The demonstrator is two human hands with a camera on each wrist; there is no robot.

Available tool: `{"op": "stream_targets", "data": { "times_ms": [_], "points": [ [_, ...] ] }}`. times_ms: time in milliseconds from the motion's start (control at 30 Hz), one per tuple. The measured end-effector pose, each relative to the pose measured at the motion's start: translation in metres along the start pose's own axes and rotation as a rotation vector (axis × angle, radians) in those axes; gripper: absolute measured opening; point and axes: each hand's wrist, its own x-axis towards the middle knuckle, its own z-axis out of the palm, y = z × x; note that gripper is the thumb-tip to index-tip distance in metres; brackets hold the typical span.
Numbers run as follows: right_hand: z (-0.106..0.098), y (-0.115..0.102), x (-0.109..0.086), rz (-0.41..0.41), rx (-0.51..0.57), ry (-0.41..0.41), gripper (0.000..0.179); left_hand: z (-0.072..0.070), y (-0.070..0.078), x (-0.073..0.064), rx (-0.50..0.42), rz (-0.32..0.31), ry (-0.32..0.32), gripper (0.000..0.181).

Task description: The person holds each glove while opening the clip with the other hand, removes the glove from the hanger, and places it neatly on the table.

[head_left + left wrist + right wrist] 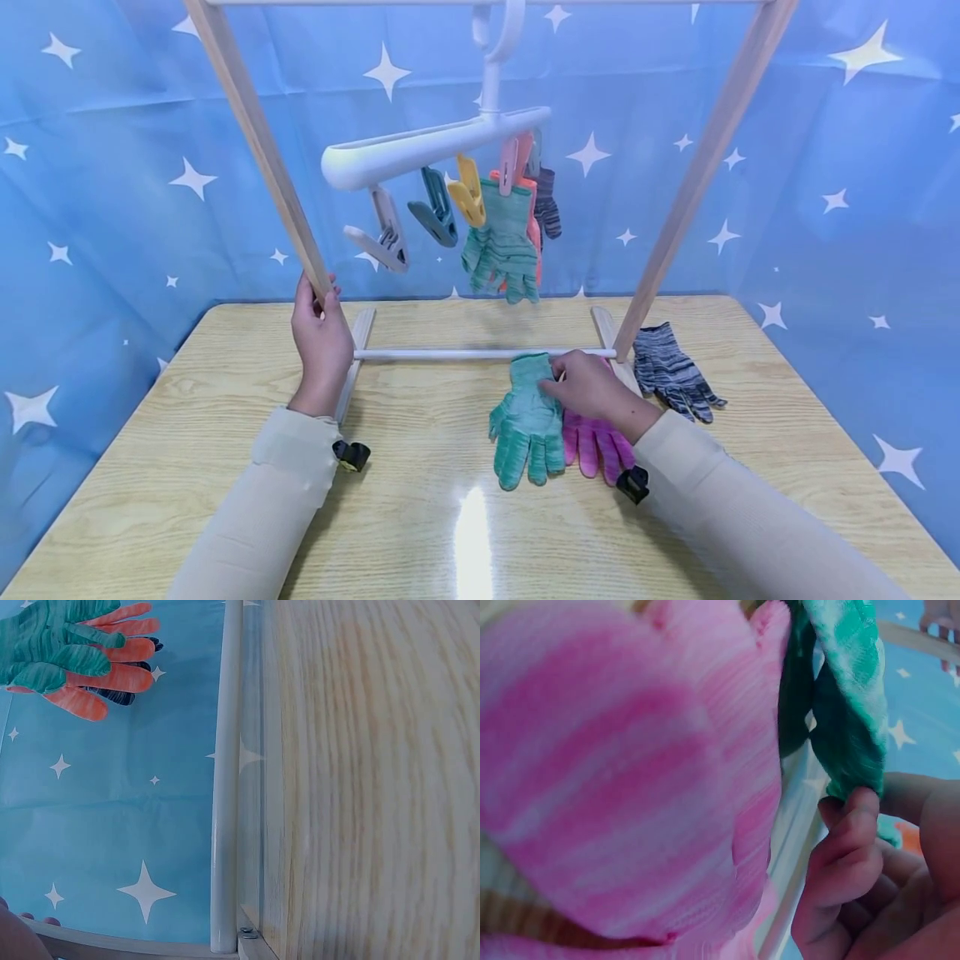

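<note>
My left hand [322, 346] grips the left wooden post [262, 150] of a standing rack low down, fingers around it. My right hand [596, 387] pinches the cuff edge of a green glove [528, 421] over the table, its fingers pointing toward me. In the right wrist view the thumb and curled index finger hold the green fabric [851, 712]. Partly behind the green glove and my right hand is a pink glove [598, 442], whose striped knit [615, 780] fills much of the right wrist view. In the left wrist view only a bit of the left hand [19, 934] shows.
A white hanger [427, 146] hangs from the top bar. Clips hold a green glove [504, 237], an orange one and a dark striped one; other clips [435, 208] dangle bare. A black-and-grey glove [672, 375] lies beside the right post [697, 183]. A white bar [442, 354] joins the rack's feet.
</note>
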Motion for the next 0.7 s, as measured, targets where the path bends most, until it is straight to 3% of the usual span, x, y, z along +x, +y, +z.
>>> {"op": "stream_targets", "data": {
  "times_ms": [367, 700],
  "points": [
    [0.0017, 0.0027, 0.0051, 0.026, -0.157, -0.061, 0.04, 0.0006, -0.0003, 0.0015, -0.007, -0.017, 0.011, 0.046],
    [-0.0011, 0.0041, 0.007, -0.016, -0.172, -0.118, 0.03, 0.0013, 0.0006, 0.0014, 0.006, -0.006, 0.004, 0.047]
  ]
}}
